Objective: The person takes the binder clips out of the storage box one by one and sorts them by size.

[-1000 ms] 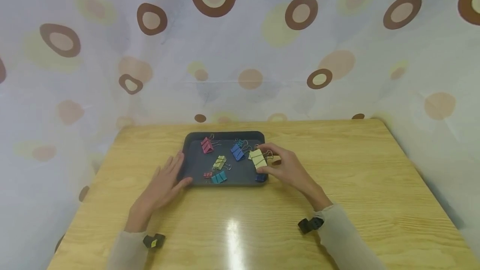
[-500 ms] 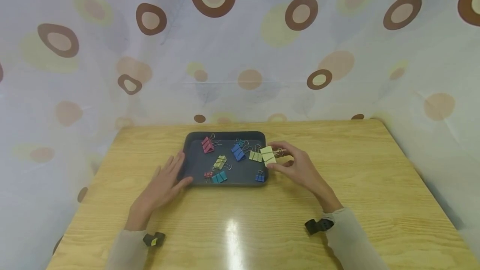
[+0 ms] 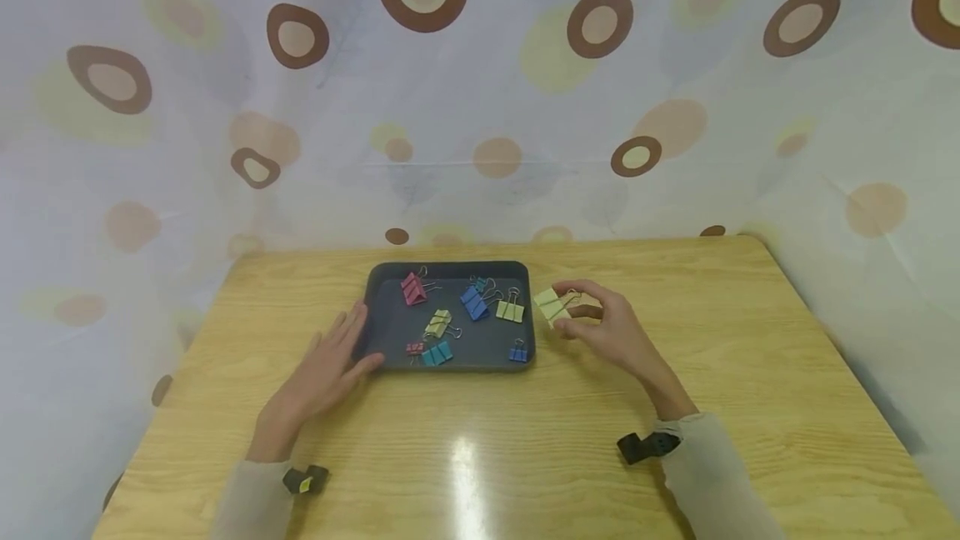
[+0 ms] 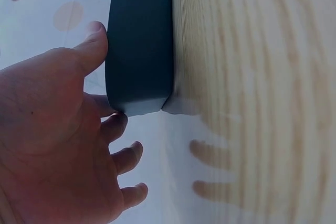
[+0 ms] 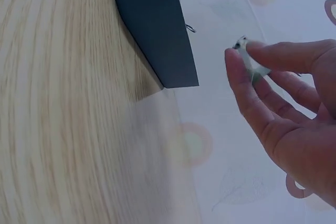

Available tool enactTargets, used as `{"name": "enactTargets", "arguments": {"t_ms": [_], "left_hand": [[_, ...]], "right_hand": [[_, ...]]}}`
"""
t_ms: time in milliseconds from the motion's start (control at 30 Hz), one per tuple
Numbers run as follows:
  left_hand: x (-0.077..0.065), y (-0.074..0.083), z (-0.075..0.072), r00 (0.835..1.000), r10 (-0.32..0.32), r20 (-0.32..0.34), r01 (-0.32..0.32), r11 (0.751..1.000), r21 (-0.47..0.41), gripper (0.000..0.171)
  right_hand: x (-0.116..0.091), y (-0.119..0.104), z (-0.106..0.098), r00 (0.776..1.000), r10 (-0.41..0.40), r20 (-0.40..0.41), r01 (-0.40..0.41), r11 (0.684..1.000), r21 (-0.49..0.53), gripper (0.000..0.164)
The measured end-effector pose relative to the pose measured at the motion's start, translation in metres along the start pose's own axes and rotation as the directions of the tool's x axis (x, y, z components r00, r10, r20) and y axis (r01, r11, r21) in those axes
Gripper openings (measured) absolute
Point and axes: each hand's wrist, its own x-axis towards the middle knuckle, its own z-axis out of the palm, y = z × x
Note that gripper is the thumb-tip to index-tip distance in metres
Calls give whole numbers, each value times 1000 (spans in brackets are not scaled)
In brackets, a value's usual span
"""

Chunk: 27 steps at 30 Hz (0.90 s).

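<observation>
My right hand point(image 3: 609, 325) pinches a large pale yellow binder clip point(image 3: 553, 307) between thumb and fingers, just past the right rim of a dark grey tray point(image 3: 480, 363). In the right wrist view that binder clip point(image 5: 253, 66) is seen edge-on and partly covered by the fingers. My left hand point(image 3: 318, 373) rests with straight fingers against the tray's left side; the left wrist view has its thumb and fingertips at the tray wall point(image 4: 139, 40). Inside the tray lie a pink clip point(image 3: 413, 289), a blue clip point(image 3: 474, 304), a yellow clip point(image 3: 510, 311) and a teal clip point(image 3: 437, 354).
More binder clips lie in the tray, among them a second yellow one point(image 3: 438, 323), a small red one point(image 3: 415, 349) and a small blue one point(image 3: 518, 354). The tray stands on a wooden table point(image 3: 675, 290) with a patterned curtain point(image 3: 330, 182) behind.
My right hand has moved right with the large yellow binder clip, from over the tray to outside its right rim. The smaller yellow and blue clips beneath are now uncovered. The left hand stays put.
</observation>
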Motion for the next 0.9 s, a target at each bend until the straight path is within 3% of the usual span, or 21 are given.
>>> {"name": "enactTargets", "arguments": {"t_ms": [167,400,533,767,900], "left_hand": [[-1,1,-1,1000,2,0,-2,1000,-5,81],[-1,-1,0,1000,-2,6,2,1000,-11,79],[0,-1,1,1000,4,3,-4,1000,-3,80],[-1,-2,3,999,23,-36,-23,1000,-11,80],[-1,-3,4,999,16,-29,-16,1000,-8,80]], "right_hand": [[1,3,-7,996,-77,-52,75,996,-38,38],[1,6,-17,967,-209,-143,190,973,-134,26],[1,10,-23,965,-205,-161,183,972,-146,26],[5,22,-33,973,-149,-177,153,988,10,26],[10,31,-38,968,-140,-206,147,989,21,26]]}}
